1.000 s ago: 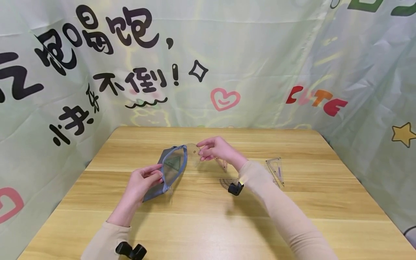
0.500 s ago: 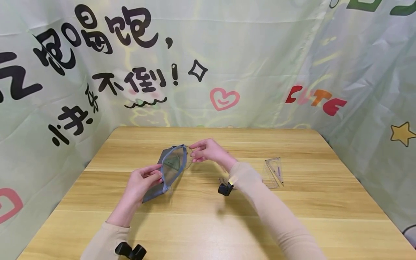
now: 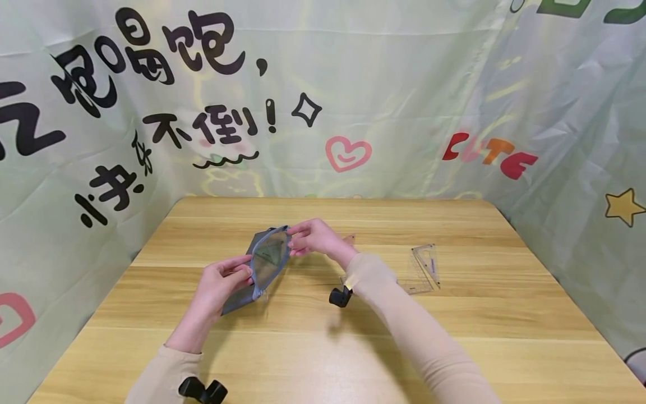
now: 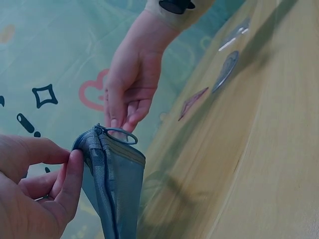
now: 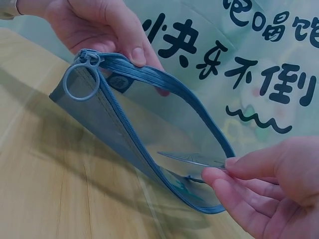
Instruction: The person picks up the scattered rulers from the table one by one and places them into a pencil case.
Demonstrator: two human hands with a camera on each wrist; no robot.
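Note:
A blue-grey zip pouch (image 3: 241,298) stands tilted on the table, its mouth spread wide towards the right. My left hand (image 3: 222,283) pinches the near rim of the pouch between thumb and fingers. Between the thumb and fingertips of my right hand (image 3: 315,238) is a thin clear plastic protractor (image 5: 192,160), its far part inside the pouch mouth in the right wrist view. A green triangular piece (image 3: 272,255) shows inside the pouch. The round zipper pull (image 5: 82,99) hangs at the end of the zip nearest the left hand.
Two clear set squares (image 3: 431,264) lie to the right on the wooden table (image 3: 479,314). A pinkish triangle (image 4: 192,103) and another clear protractor (image 4: 227,72) lie nearer the pouch, partly behind the right arm in the head view. A printed cloth (image 3: 404,84) hangs behind the table.
My right hand has moved left to the pouch mouth, carrying the clear protractor into it. My left hand and the pouch have stayed almost still.

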